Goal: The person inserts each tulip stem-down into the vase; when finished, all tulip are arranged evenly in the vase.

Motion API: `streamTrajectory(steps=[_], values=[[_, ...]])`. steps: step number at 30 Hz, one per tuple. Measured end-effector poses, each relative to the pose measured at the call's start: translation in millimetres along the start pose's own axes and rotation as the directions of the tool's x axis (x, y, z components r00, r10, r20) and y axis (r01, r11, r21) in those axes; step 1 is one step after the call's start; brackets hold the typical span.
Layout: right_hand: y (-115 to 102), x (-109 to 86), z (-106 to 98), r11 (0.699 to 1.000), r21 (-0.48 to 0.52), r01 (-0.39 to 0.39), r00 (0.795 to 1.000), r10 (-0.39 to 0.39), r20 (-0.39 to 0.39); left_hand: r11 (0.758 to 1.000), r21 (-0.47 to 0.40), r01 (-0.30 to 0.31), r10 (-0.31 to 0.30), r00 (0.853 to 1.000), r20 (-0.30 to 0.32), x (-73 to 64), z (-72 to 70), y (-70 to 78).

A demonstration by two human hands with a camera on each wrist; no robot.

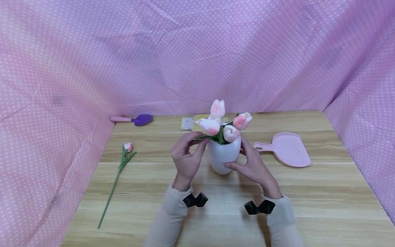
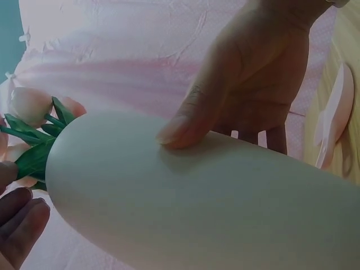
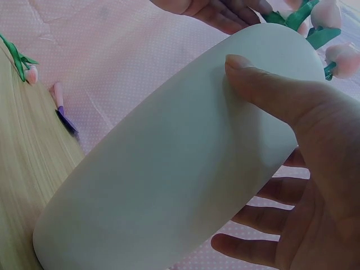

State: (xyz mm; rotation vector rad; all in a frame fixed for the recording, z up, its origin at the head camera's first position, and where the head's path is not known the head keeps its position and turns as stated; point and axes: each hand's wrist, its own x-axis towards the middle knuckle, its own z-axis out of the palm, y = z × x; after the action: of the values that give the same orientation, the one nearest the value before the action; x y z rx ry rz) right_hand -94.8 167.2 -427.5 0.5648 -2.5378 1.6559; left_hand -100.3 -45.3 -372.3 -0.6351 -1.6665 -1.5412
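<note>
A white vase (image 1: 223,156) stands upright on the table with several pink-and-white tulips (image 1: 210,125) in its mouth. At its left rim, my left hand (image 1: 187,156) pinches a green tulip leaf (image 1: 202,137) between thumb and fingers. The left wrist view shows these fingertips beside the green leaves (image 2: 35,160). My right hand (image 1: 254,166) holds the vase from the right, its thumb against the front wall. In the right wrist view the other fingers curve round the far side of the vase (image 3: 169,152).
One loose tulip (image 1: 115,181) lies on the table at the left. Behind it is a purple trowel (image 1: 143,120) with a pink handle. A pink dustpan (image 1: 291,150) lies at the right. Something yellow and white (image 1: 187,124), partly hidden, lies behind the vase. Pink dotted cloth (image 1: 197,58) surrounds the table.
</note>
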Motion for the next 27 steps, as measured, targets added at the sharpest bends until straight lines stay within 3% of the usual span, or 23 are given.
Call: streamTrajectory(steps=[8, 13, 19, 27], values=[[-3, 0.5, 0, 1.000, 0.006, -0.023, 1.000, 0.023, 0.010, 0.995, -0.087, 0.046, -0.053, 0.996, -0.070, 3.9, -17.7, 1.6], [-4, 0.2, 0, 0.999, 0.013, -0.029, 0.999, 0.029, 0.013, 0.991, -0.106, 0.084, -0.098, 0.987, -0.129, 4.9, -33.9, -5.0], [-5, -0.1, 0, 0.999, 0.016, -0.031, 0.999, 0.031, 0.012, 0.986, -0.088, 0.145, -0.157, 0.974, -0.161, 1.7, -61.9, -17.8], [-3, 0.3, 0, 0.999, 0.022, -0.030, 0.999, 0.029, 0.013, 0.966, -0.004, 0.259, -0.257, 0.955, -0.149, -6.3, -105.1, -38.6]])
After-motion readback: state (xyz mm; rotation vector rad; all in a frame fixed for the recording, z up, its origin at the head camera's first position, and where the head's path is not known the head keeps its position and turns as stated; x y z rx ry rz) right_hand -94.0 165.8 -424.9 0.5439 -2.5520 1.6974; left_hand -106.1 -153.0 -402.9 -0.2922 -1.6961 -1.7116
